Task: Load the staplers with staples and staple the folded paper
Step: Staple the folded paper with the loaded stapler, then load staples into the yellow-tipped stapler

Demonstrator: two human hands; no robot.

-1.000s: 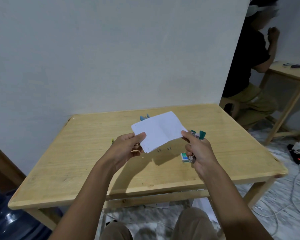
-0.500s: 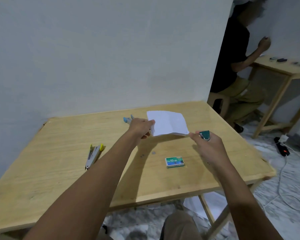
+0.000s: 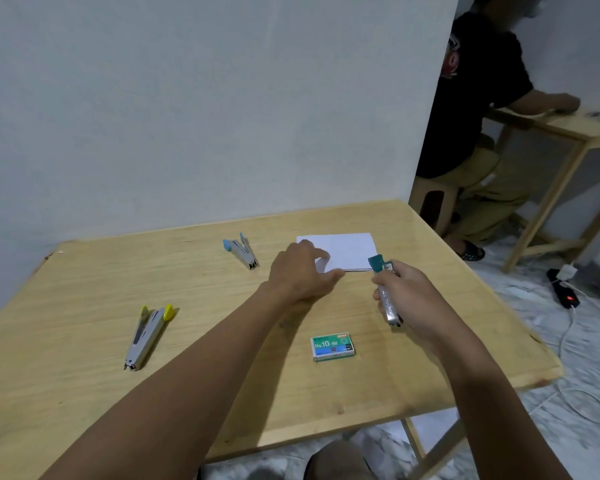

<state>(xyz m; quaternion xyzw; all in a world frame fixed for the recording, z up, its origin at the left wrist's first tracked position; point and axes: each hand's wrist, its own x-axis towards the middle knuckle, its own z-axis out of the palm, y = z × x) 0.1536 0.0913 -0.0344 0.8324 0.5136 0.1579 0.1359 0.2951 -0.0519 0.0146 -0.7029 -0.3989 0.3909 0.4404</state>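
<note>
Head view: stapling step, with the folded paper (image 3: 347,251) flat on the desk (image 3: 84,393).
The right hand (image 3: 406,296) grips the teal stapler (image 3: 383,285), its teal end just beside the paper's near right corner. The left hand (image 3: 302,271) covers the near left corner; pinching or merely pressing, I cannot tell. Next, probably, the paper's edge must go between the stapler's jaws.
</note>
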